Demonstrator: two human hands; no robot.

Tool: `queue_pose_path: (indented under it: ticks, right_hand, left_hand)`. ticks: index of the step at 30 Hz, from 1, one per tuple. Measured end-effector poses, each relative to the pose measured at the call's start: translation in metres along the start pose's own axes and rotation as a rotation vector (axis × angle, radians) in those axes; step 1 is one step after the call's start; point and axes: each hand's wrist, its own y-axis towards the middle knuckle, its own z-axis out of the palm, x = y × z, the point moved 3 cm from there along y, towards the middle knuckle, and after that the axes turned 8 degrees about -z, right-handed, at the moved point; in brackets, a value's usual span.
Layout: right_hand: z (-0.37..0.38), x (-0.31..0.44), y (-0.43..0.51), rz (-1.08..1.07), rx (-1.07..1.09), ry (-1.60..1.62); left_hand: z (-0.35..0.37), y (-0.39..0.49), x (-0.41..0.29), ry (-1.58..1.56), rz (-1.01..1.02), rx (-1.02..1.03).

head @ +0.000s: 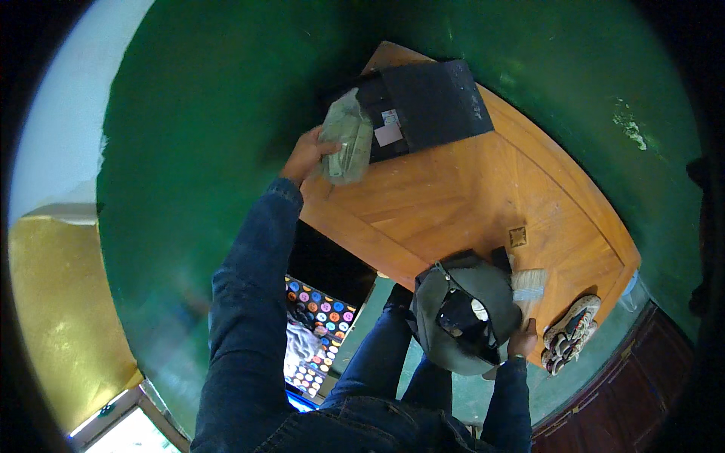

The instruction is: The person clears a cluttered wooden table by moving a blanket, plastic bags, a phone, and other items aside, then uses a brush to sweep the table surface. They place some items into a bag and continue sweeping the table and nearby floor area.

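In my left hand [308,154] is a crumpled, translucent greenish plastic packet [348,139]; what it contains is unclear. It is raised in front of the left end of a black folder [433,105]. Two small cards [389,134] rest on the folder's dark surface. My right hand [522,341] grips the handle of a wide paintbrush [529,285], whose pale bristles point away from me. Close beside that hand, a dark grey bag [473,300] gapes at its zip by the table's near edge. Dark contents and a white object show inside it.
A wooden table [419,204] spans the middle. A pair of patterned sneakers [571,334] stands at its right end. Below left is a surface with a colourful dotted cover [334,314], bearing crumpled cloth [303,342]. A green wall [187,113] rises behind; dark wooden panelling [628,379] is lower right.
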Motion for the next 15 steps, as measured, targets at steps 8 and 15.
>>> queue_pose_path:
  ticks: [8, 15]
  right_hand:
    - [-0.002, -0.015, 0.000, 0.052, 0.165, 0.017]
    - [-0.003, -0.019, 0.004, -0.050, 0.173, 0.064]
  left_hand:
    - [0.038, -0.123, -0.010, -0.699, -0.229, 0.155]
    - [0.125, -0.196, -0.002, -0.807, -0.370, 0.307]
